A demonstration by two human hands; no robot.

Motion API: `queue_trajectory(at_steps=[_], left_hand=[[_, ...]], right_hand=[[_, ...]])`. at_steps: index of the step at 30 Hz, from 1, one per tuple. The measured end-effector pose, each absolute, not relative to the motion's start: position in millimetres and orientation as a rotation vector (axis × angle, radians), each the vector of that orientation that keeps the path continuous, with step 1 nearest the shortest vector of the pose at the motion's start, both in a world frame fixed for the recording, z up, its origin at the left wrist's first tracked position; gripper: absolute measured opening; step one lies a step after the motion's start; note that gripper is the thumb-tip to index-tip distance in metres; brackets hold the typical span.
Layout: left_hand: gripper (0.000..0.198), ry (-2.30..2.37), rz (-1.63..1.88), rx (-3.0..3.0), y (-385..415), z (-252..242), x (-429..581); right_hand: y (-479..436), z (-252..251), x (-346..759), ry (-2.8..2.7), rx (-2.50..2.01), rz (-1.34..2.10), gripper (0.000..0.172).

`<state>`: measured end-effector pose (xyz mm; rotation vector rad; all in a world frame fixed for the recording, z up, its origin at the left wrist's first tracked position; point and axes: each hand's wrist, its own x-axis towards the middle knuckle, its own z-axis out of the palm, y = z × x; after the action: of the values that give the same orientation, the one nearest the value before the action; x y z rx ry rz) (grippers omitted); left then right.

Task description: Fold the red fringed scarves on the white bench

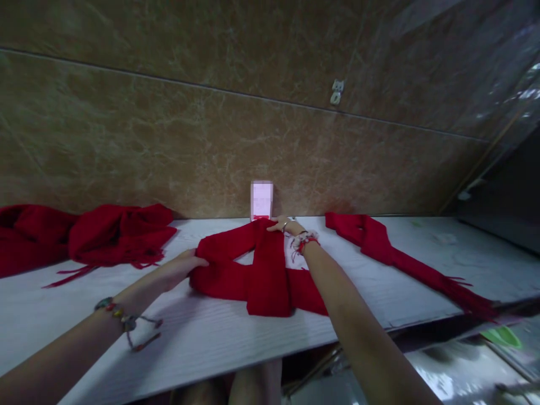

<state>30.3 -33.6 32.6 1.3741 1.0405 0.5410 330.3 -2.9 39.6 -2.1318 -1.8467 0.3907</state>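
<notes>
In front of me on the white table lies a red scarf (268, 281), looped and folded across itself, with a small gap where the tabletop shows. My left hand (185, 269) grips its left bend, thumb on top and the other fingers partly hidden under the cloth. At the upper fold, my right hand (289, 226) pinches the cloth between thumb and fingers. My right forearm covers part of the scarf's right end.
A bunched red scarf pile (118, 233) with fringe sits at the left. Another red scarf (392, 253) stretches diagonally on the right. A phone (261, 199) leans against the brown marbled wall (169, 129). The white table's (202, 343) front edge runs close to me.
</notes>
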Motion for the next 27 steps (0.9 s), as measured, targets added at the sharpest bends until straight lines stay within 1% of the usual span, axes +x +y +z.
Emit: queue_trajectory(at_steps=[4, 6, 8, 15, 19, 24, 27], left_hand=[[0.046, 1.124, 0.617, 1.442, -35.3, 37.2, 38.8], [0.046, 1.224, 0.692, 1.537, -37.3, 41.5, 48.0], [0.043, 1.227, 0.749, 1.611, -39.8, 48.8, 62.0], [0.042, 0.839, 0.856, 1.708, -39.0, 87.7, 156.4], [0.039, 0.644, 0.815, 1.688, -35.6, 100.8, 232.3], [0.032, 0.471, 0.71, 1.6, -33.5, 99.0, 320.8], [0.029, 0.369, 0.677, 1.54, -30.3, 87.7, 366.7]], right_hand=[[-21.9, 48.9, 349.4, -1.823, -2.071, 0.45, 0.031], [-38.8, 58.3, 362.6, -1.793, -2.035, 0.437, 0.031], [-60.1, 71.8, 380.0, -1.755, -2.006, 0.412, 0.032], [-153.6, 136.8, 469.9, -1.504, -1.923, 0.345, 0.023], [-194.1, 172.1, 520.7, -1.276, -1.916, 0.335, 0.022], [-213.9, 212.1, 574.2, -1.105, -2.13, 0.156, 0.022], [-209.2, 221.9, 597.3, -1.108, -2.269, -0.01, 0.022]])
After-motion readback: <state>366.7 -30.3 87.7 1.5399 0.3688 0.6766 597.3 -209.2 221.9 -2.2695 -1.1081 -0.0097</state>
